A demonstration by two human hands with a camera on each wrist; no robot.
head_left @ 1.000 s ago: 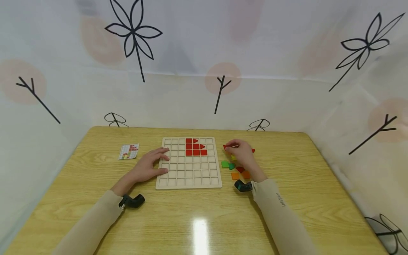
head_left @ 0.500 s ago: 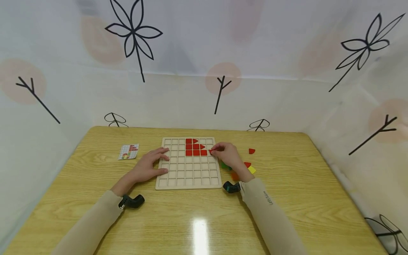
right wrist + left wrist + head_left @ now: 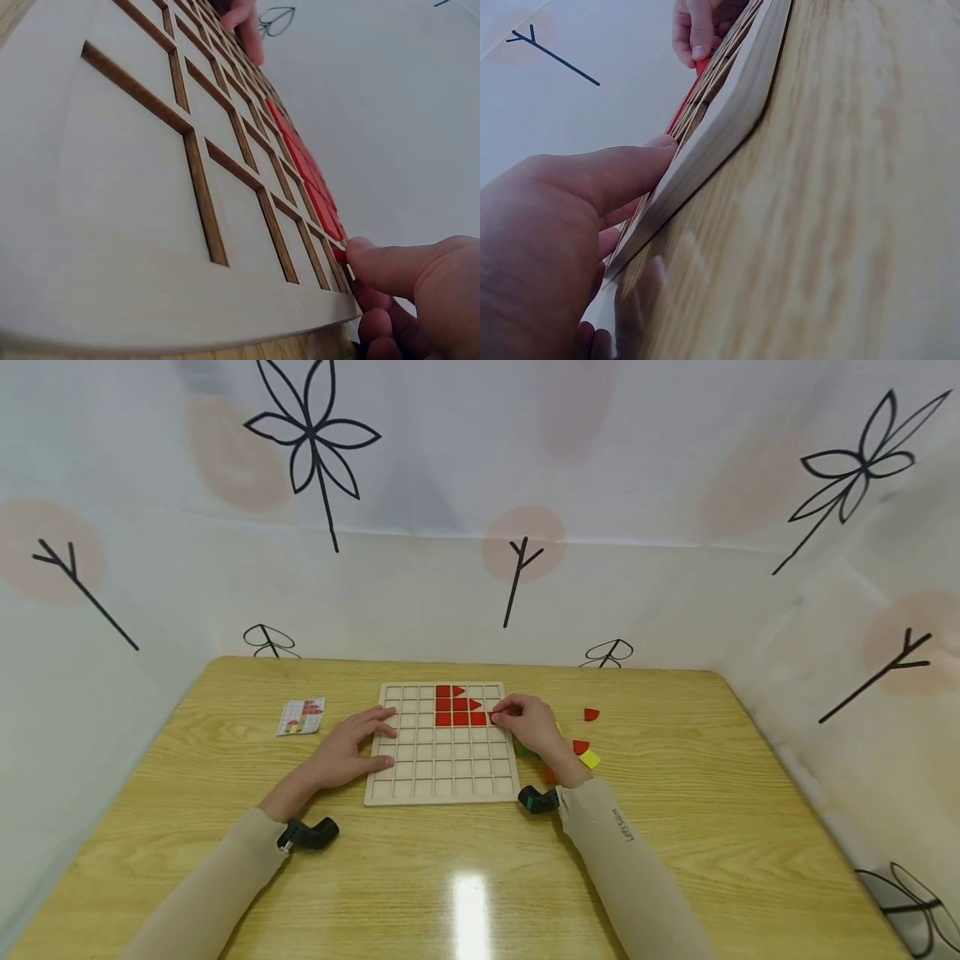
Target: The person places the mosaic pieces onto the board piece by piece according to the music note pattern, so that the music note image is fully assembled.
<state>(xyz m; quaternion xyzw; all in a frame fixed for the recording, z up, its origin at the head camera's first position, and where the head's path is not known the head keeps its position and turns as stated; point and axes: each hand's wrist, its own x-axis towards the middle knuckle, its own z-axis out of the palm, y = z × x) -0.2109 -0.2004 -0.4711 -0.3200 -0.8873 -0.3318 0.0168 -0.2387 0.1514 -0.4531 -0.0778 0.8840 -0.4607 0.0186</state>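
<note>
A pale wooden grid board [image 3: 432, 769] lies on the table, with red square tiles [image 3: 444, 719] and two red triangle tiles [image 3: 474, 705] set into its upper rows. My left hand [image 3: 347, 750] rests on the board's left edge, fingers spread and thumb on the rim. At the right edge, my right hand [image 3: 531, 727] pinches a small red tile [image 3: 339, 254] between thumb and finger. That tile sits in or just over the last cell of the third row, beside the red squares. The fingers cover most of it, so its shape is hidden.
A small printed pattern card [image 3: 302, 717] lies left of the board. To the right are two red rounded tiles [image 3: 591, 715], a yellow tile [image 3: 590, 760] and an orange tile [image 3: 548, 774], partly under my right wrist. A patterned cloth [image 3: 420, 593] hangs behind the table.
My right hand has carried the red tile leftward from the loose pieces to the board's right edge, then lowered it slightly toward the third row. My left hand has stayed in place.
</note>
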